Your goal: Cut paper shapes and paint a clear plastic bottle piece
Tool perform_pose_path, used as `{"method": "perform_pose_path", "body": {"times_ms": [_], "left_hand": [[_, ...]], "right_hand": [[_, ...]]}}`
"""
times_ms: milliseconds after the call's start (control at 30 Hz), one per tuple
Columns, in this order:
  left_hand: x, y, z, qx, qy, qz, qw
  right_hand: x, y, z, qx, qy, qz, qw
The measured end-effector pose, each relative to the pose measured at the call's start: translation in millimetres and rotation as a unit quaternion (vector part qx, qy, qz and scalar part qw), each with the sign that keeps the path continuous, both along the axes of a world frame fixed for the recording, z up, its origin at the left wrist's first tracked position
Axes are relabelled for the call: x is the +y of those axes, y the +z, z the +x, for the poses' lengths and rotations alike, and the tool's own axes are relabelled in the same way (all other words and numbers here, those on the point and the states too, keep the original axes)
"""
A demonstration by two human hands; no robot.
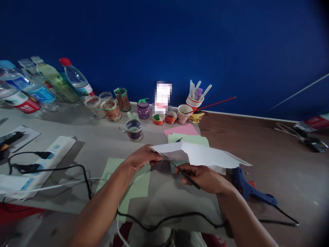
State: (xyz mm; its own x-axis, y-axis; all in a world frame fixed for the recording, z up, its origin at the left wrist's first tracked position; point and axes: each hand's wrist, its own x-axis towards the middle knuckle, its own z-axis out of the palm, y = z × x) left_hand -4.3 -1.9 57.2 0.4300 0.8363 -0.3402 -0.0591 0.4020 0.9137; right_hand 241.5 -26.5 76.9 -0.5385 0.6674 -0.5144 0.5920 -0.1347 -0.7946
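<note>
A sheet of white paper point(213, 155) is held up above the table, its lower edge uneven. My left hand point(147, 155) pinches the paper's left end between thumb and fingers. Under the sheet, my right hand point(202, 176) is closed round a slim black-handled tool point(190, 180); its thin end points up and left toward my left thumb. The paper partly hides the working end, so its exact kind is unclear. Light green sheets point(197, 139) and a pink sheet point(183, 129) lie behind the white paper. Another green sheet point(138, 181) lies under my left forearm.
A blue glue gun point(253, 190) lies right of my right forearm. Behind stand a purple jar point(143, 109), a decorated glass jar point(134, 129), small paint cups point(158, 119) and paper cups point(184, 113). Plastic bottles point(77, 80) and a power strip point(48, 164) are left. A black cable point(180, 216) crosses in front.
</note>
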Motion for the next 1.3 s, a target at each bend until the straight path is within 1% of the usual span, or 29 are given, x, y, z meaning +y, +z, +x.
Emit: {"method": "perform_pose_path", "body": {"times_ms": [67,233,333,400,500,533,600,700,800,900,1000,1100,1200,1267,1300], "left_hand": [[0,-0.2,0,0.008,-0.008,0.006,1.000],[-1,-0.2,-1,0.040,-0.023,0.019,0.999],[-1,0.0,0,0.045,-0.028,0.023,0.998],[-1,0.3,0,0.046,-0.027,0.024,0.998],[0,1.1,1,0.055,-0.020,0.039,0.998],[-1,1.4,1,0.054,-0.017,0.046,0.997],[-2,1.6,0,0.034,-0.017,0.060,0.997],[-3,-0.2,-1,-0.033,-0.004,0.073,0.997],[-3,-3.5,-1,-0.095,0.044,0.060,0.993],[-3,-4.7,2,-0.112,0.096,0.048,0.988],[-2,-3.4,6,-0.112,0.126,0.034,0.985],[-2,-2.7,9,-0.106,0.135,0.022,0.985],[-2,-4.6,11,-0.092,0.135,0.029,0.986],[-1,-6.6,12,-0.086,0.143,0.030,0.986],[-1,-7.5,12,-0.085,0.148,0.029,0.985]], "right_hand": [[0,-0.7,0,0.005,0.003,0.005,1.000],[2,-7.2,3,0.065,0.025,0.007,0.998],[2,-11.6,4,0.079,0.019,0.018,0.997],[2,-14.7,5,0.087,-0.009,0.028,0.996],[5,-17.8,5,0.113,-0.089,0.031,0.989],[5,-18.2,5,0.121,-0.102,0.028,0.987],[7,-18.5,4,0.123,-0.095,0.020,0.988],[6,-18.5,2,0.085,-0.075,0.022,0.993],[3,-16.1,2,0.031,-0.074,0.052,0.995],[-1,-10.5,5,-0.011,-0.075,0.090,0.993],[-3,-5.1,7,-0.059,-0.100,0.130,0.985],[-1,-1.0,6,-0.151,-0.095,0.182,0.967],[6,3.0,5,-0.252,-0.059,0.243,0.935],[12,5.2,4,-0.285,-0.050,0.261,0.921],[16,6.1,5,-0.296,-0.058,0.265,0.916]]}}
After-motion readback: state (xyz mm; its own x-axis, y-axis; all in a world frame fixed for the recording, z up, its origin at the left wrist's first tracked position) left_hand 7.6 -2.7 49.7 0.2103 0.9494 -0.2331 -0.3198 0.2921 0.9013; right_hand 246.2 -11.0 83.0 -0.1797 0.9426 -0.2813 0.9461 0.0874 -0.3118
